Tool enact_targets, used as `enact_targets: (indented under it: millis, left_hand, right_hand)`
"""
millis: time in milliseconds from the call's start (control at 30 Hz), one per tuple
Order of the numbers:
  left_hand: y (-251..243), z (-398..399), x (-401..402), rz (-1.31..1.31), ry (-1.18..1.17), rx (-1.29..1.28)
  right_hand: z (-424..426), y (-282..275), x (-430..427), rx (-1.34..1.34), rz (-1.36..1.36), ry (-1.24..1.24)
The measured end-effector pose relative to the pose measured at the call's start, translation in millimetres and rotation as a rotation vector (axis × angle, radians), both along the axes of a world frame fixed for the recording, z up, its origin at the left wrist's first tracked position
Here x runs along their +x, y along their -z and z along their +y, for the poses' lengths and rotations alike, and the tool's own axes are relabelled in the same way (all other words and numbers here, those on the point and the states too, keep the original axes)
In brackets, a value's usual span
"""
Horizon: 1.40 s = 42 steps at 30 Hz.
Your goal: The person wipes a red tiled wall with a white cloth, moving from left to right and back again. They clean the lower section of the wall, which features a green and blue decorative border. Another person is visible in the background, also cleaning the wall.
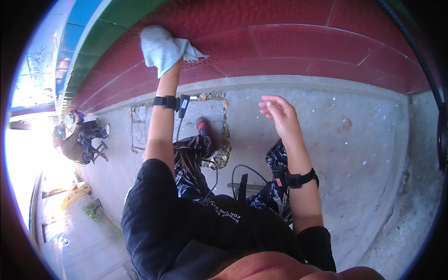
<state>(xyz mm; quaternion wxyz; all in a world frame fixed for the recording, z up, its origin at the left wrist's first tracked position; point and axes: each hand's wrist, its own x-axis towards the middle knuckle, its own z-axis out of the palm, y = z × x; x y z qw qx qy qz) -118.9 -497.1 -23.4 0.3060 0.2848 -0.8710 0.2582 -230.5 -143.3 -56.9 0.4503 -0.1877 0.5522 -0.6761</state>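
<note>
My left hand (pixel 164 49) is stretched forward and hidden under a pale blue-white cloth (pixel 157 45), which lies against a red tiled wall (pixel 290 42). The cloth covers the fingers, and one frayed corner of it hangs to the right. My right hand (pixel 278 108) is raised over the grey concrete ground, off the wall, fingers loosely bent and apart, with nothing in it. Both forearms wear black straps; a small black device with a cable sits beside the left strap.
Green and blue bands (pixel 112 17) run along the wall. A sunken, debris-edged patch (pixel 225 143) lies by my shoe (pixel 203 126). Another person (pixel 75 143) sits on a low stool at the far left, beside the wall. Yellow metal bars (pixel 75 196) stand beyond, near a plant (pixel 91 211).
</note>
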Motion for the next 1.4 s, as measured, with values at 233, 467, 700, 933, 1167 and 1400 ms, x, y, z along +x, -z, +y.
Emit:
enact_targets:
  millis: [233, 467, 700, 933, 1167, 1400]
  left_hand:
    - [95.6, 31.6, -48.0, -0.237, -0.403, -0.067]
    - [122.8, 40.1, -65.2, 0.127, -0.382, 0.616]
    - [206.5, 63.8, -53.8, 0.514, -0.430, 0.906]
    - [147.7, 46.2, -63.0, 0.446, -0.412, 0.460]
    - [59.3, 81.4, -113.0, 0.753, -0.569, 0.852]
    - [123.7, 60.3, -142.5, 0.395, -1.208, 0.659]
  right_hand:
    - [2.1, 0.1, 4.0, 0.017, 0.001, -0.006]
    - [-3.7, 4.8, 3.1, 0.043, 0.038, -0.002]
    - [-2.3, -9.3, 12.9, 0.023, 0.038, -0.011]
    - [-2.2, -10.2, 5.6, 0.083, 0.093, 0.057]
    - [-7.6, -20.8, 3.9, 0.063, 0.027, 0.067]
    - [-6.8, -8.0, -5.0, 0.095, 0.040, 0.111]
